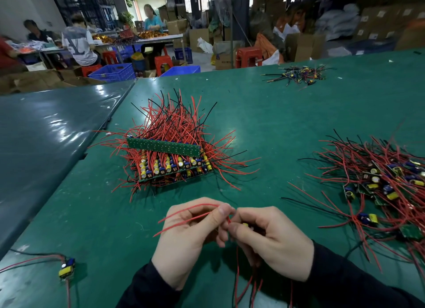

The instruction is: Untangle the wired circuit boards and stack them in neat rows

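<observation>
My left hand (188, 238) pinches red wires (184, 218) between thumb and fingers; the wires stick out to the left. My right hand (269, 241) curls around a small circuit board, of which only a yellow part (245, 225) shows between the fingers. More red wires hang down below that hand. Both hands hover over the green table (264, 128) near its front edge. Ahead of them stands a stack of circuit boards (172, 163) in rows, red and black wires fanning out behind. A tangled pile of wired boards (381, 186) lies at the right.
A single wired board (66, 267) lies at the front left. A small heap of wire scraps (299, 75) sits at the far right of the table. A darker table (46, 133) adjoins on the left. People work at benches beyond, among blue crates and red stools.
</observation>
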`<state>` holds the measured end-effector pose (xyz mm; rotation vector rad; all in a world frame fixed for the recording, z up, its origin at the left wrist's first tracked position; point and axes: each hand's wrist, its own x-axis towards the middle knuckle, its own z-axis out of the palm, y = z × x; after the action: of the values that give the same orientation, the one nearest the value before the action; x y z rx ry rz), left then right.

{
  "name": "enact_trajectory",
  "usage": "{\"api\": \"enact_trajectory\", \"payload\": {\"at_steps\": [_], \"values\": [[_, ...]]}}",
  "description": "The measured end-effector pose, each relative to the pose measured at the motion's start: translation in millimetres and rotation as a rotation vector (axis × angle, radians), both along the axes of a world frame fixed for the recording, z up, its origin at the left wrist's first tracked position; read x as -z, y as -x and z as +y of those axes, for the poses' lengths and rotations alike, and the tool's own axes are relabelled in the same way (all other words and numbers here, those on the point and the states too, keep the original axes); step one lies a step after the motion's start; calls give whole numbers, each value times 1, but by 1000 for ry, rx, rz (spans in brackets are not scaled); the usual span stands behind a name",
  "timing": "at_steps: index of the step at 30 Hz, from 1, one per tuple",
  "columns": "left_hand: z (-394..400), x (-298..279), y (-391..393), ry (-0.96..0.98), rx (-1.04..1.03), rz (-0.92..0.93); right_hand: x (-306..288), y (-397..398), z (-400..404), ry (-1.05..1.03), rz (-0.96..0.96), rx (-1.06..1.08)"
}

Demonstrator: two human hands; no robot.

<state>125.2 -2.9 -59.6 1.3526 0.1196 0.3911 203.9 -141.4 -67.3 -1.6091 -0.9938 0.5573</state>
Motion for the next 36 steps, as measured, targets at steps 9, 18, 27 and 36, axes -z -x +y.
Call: {"api": "enact_trajectory", "payload": {"at_steps": [9, 18, 27, 36], "values": [[6, -2, 1, -23, 19, -24, -3, -3, 2, -53, 76, 5], [5, 1, 0, -46, 11, 10, -11, -2, 1, -81, 209, -50], [3, -3, 3, -83, -20, -32, -13, -4, 1, -90, 311, -89], [0, -7, 3, 22, -69, 10, -10, -3, 1, -84, 206, -56]]}}
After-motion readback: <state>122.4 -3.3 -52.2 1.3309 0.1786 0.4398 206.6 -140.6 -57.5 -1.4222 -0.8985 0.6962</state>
